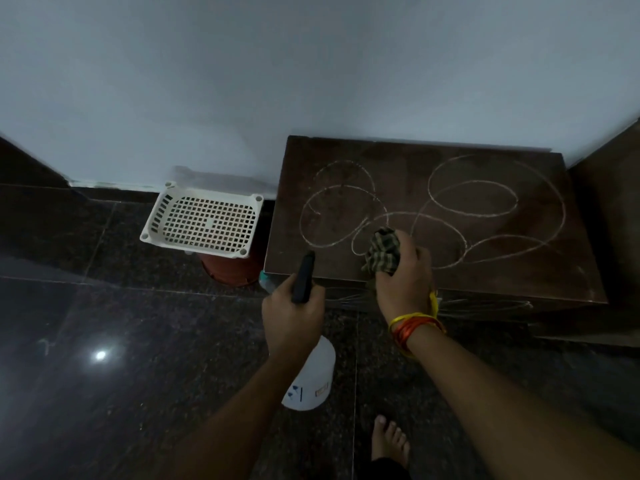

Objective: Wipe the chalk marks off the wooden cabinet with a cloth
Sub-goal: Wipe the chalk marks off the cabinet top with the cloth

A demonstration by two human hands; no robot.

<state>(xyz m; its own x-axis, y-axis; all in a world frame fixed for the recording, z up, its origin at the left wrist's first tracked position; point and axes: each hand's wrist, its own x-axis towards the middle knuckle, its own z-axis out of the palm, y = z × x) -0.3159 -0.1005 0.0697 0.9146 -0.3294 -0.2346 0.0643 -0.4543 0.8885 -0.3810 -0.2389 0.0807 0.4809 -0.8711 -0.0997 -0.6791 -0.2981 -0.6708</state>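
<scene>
A low dark wooden cabinet point(540, 258) stands against the pale wall, its top covered with looping white chalk marks point(485, 202). My right hand point(403, 282) is shut on a bunched green checked cloth point(382, 251), which rests on the cabinet top near its front edge, on the chalk loops. My left hand point(292, 315) grips a white spray bottle point(310, 375) by its black trigger head point(304, 277), held in front of the cabinet's left front corner with the nozzle pointing toward the top.
A white perforated plastic basket point(204, 220) sits upside down on a reddish-brown pot point(228, 271), left of the cabinet. The floor is dark polished stone point(104, 341). My bare foot point(389, 441) is below. Dark furniture point(609, 216) adjoins the cabinet's right side.
</scene>
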